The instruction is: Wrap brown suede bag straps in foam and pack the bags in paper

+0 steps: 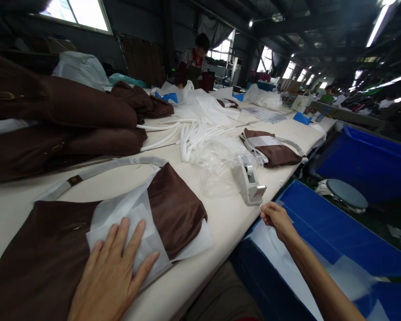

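A brown handbag (pixel 177 205) lies on the table in front of me, its strap wrapped in pale covering. White tissue paper (pixel 120 209) is folded around its middle. On that paper my left hand (pixel 110 263) rests flat with the fingers spread. Close to the table's edge stands a grey tape dispenser (pixel 249 183). Just past its cutting end, my right hand (pixel 277 217) is closed in a pinch, with a tiny pale bit of tape showing at the fingertips.
Brown bags (pixel 87 107) are piled at the left. White tubing (pixel 190 138) and clear plastic bags (pixel 217 165) lie mid-table, beside another wrapped brown bag (pixel 274 149). Below the edge stands a blue bin (pixel 337 232) holding white sheets. A co-worker (pixel 195 62) stands across the table.
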Tool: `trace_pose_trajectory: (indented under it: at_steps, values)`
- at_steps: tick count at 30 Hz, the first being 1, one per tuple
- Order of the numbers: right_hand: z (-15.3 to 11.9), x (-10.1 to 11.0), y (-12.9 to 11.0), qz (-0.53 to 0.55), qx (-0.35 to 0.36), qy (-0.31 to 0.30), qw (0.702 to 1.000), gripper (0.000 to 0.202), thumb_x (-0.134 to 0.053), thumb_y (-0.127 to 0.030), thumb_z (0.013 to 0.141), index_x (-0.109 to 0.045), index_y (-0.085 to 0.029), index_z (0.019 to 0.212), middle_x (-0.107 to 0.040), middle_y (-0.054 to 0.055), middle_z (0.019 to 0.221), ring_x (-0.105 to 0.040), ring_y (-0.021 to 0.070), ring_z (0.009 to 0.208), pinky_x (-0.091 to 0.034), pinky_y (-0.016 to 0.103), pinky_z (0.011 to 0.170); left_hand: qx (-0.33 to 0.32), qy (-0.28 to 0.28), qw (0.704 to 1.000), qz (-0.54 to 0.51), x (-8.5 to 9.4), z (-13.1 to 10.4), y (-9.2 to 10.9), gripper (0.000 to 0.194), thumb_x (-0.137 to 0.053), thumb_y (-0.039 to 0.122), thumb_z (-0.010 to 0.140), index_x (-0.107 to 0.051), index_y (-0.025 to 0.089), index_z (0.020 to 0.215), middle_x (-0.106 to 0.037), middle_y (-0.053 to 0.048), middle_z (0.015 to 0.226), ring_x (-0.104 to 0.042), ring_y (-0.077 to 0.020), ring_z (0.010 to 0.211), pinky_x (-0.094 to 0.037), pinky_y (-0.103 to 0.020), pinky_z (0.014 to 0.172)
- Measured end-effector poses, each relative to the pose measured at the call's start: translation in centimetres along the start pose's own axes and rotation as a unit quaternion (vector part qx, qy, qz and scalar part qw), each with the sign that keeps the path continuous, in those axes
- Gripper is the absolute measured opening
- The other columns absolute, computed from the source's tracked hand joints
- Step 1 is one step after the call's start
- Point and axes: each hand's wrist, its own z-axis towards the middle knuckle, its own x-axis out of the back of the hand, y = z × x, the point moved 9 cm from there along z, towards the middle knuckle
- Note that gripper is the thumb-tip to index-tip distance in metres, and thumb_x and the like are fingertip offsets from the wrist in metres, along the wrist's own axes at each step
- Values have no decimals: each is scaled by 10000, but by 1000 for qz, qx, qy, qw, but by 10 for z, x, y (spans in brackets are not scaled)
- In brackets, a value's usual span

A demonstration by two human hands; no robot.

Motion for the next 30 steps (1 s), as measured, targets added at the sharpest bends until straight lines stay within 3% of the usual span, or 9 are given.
trace_pose_trajectory:
  at_steps: [2,5,7,9,13,16,21,25,30]
  values:
    - [-15,-9,-3,-38,-3,-59,998,408,-767,-539,605,-546,-196,591,-561,4,500,-428,112,449,-323,252,466,12,-7,1000,14,1,-1,1,698,-306,565,962,-321,141,1516,-302,-228,1563,-327,-428,1414,-335,-621,1079]
    - [-53,-49,-33,-156,46,-264,951,369,-661,-560,779,-603,-206,693,-577,3,551,-479,145,526,-383,276,542,28,-28,999,27,2,-4,2,677,-382,577,947,-400,166,1485,-325,-190,1563,-331,-392,1422,-338,-569,1100]
    - [-87,-86,-61,-238,101,-408,876,350,-586,-518,879,-617,-216,706,-600,13,614,-525,159,600,-405,279,600,38,-43,998,27,3,-5,2,665,-424,574,942,-405,192,1485,-335,-170,1563,-330,-372,1428,-338,-537,1112]
    - [-121,-125,-88,-295,143,-537,777,330,-537,-458,937,-644,-223,732,-629,18,682,-564,158,653,-420,265,638,50,-54,997,24,3,-6,2,664,-449,577,938,-391,217,1493,-335,-155,1567,-316,-356,1438,-332,-521,1121]
    - [-171,-212,-130,-321,251,-700,586,265,-493,-312,973,-687,-226,814,-638,-6,723,-585,135,673,-424,229,665,66,-63,996,12,4,-9,3,682,-490,575,928,-355,245,1509,-304,-143,1584,-274,-344,1457,-304,-518,1141]
    - [-173,-282,-142,-352,331,-721,497,220,-530,-191,926,-679,-218,768,-595,-48,630,-545,110,581,-385,211,604,72,-67,995,4,4,-11,3,706,-507,577,919,-327,253,1519,-280,-146,1594,-245,-344,1468,-295,-521,1148]
    - [-142,-382,-139,-494,416,-642,413,240,-652,-60,768,-654,-221,591,-509,-88,434,-457,106,471,-296,233,542,76,-72,995,-1,2,-13,2,735,-510,587,914,-286,260,1533,-238,-143,1609,-233,-351,1470,-301,-526,1143]
    - [-136,-418,-134,-584,441,-589,343,254,-698,-29,719,-661,-219,555,-480,-84,395,-432,111,459,-269,252,540,74,-60,995,-1,3,-13,3,744,-525,588,906,-304,242,1526,-234,-146,1610,-221,-355,1473,-307,-533,1138]
    - [-138,-436,-125,-646,432,-565,276,76,-771,-170,718,-759,-202,786,-664,-21,604,-584,154,594,-340,249,573,74,-62,995,-6,2,-14,3,755,-521,605,901,-302,241,1525,-246,-142,1607,-211,-358,1475,-300,-544,1140]
